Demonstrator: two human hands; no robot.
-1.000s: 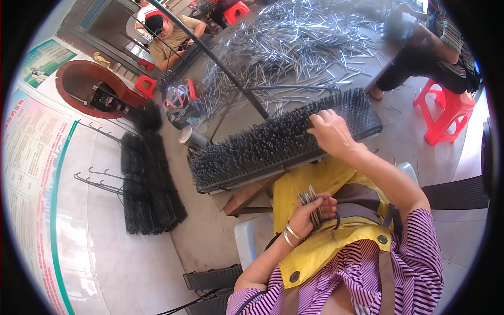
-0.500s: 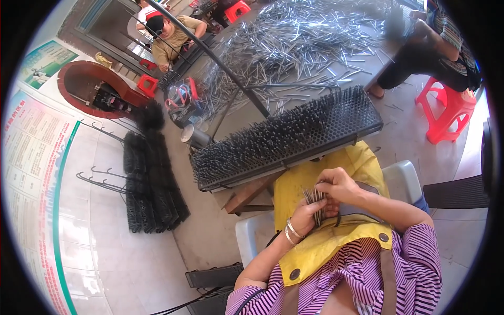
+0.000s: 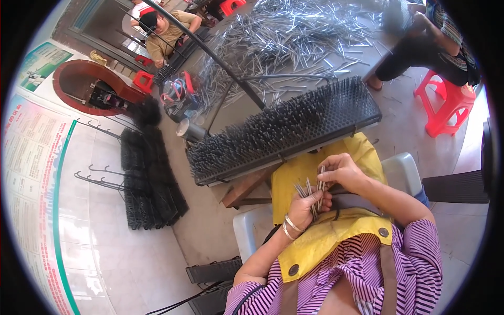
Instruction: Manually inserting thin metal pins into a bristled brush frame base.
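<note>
My left hand (image 3: pixel 308 207), with bracelets at the wrist, is closed around a bundle of thin metal rods (image 3: pixel 303 190) above my lap. The rods stand out past the thumb in a loose fan. Just to the right, the fingers of my right hand (image 3: pixel 344 172) pinch the upper end of one or more rods at the bundle's edge; how many I cannot tell. Beyond both hands lies a long black perforated rack (image 3: pixel 365 107), tilted and densely filled with upright dark pins. Bare holes show at its right end. A yellow apron (image 3: pixel 362 152) covers my lap.
A big heap of loose rods (image 3: pixel 299 37) covers the table behind the rack. A slanting metal bar (image 3: pixel 226 65) crosses over it. Filled racks (image 3: pixel 149 178) hang at the left wall. A red stool (image 3: pixel 446 105) and a seated person (image 3: pixel 436 47) are at right.
My right hand has closed on rods at the edge of the bundle, with their tips now showing above its fingers. The bundle is fanned wider. The whole view has shifted slightly.
</note>
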